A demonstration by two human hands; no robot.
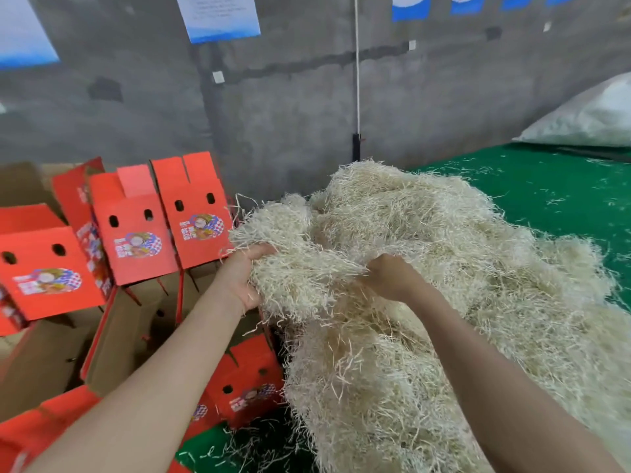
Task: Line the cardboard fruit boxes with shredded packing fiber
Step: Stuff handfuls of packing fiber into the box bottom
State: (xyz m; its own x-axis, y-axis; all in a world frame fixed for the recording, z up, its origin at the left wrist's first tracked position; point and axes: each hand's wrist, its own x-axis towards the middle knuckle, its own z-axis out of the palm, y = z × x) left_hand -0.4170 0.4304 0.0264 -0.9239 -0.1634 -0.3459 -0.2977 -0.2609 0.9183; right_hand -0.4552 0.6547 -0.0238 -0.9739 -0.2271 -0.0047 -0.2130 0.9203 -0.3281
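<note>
Both hands grasp shredded packing fiber [426, 268] beside red cardboard fruit boxes [136, 233].
The fiber is a large pale heap on a green bench [546, 192], filling the middle and right of the scene. The left hand [244, 278] curls its fingers round a clump at the heap's left edge. The right hand [389, 278], just to its right, clutches a tuft, fingertips buried in the strands. The boxes stand open at the left with flaps raised. A white sack [587, 117] lies far right, against a grey wall [290, 114].
</note>
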